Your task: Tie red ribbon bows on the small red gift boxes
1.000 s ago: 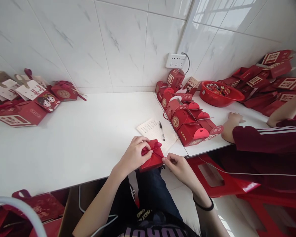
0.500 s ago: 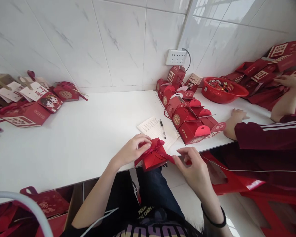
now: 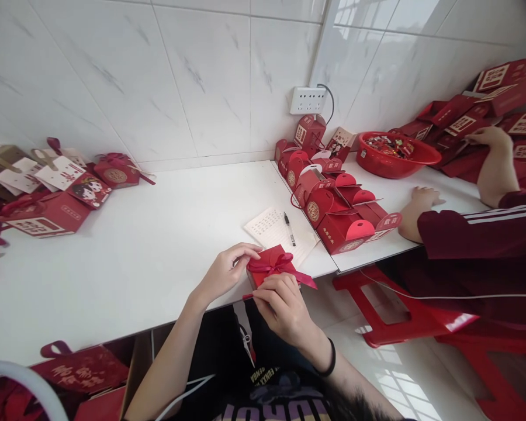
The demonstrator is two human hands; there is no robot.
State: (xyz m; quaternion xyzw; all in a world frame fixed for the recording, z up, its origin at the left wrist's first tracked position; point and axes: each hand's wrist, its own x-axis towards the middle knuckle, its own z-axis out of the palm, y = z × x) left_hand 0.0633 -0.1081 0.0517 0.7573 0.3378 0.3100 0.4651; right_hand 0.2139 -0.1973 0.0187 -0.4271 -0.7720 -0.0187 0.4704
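Note:
A small red gift box (image 3: 268,254) sits at the front edge of the white table, tied on top with a crimson ribbon (image 3: 281,263) in a bow. One ribbon tail hangs off the box's right side. My left hand (image 3: 226,270) has its curled fingers on the box's left edge, by the bow. In front of the box, my right hand (image 3: 287,309) pinches a ribbon end near the lower left corner; its fingers cover part of the box front. Just behind the box lie a sheet of paper with handwriting (image 3: 265,225) and a black pen (image 3: 290,229).
Red boxes with open flaps (image 3: 339,225) stand to the right, before a red basin (image 3: 394,169) of wrapped sweets. A co-worker's hands (image 3: 493,140) are by piled red boxes at far right. Finished-looking boxes (image 3: 48,213) crowd the left. A red stool (image 3: 386,310) stands below.
My right hand has moved left from the right-hand ribbon tail, across the box front, to the ribbon end at the left. My left hand has shifted slightly left toward the box's edge.

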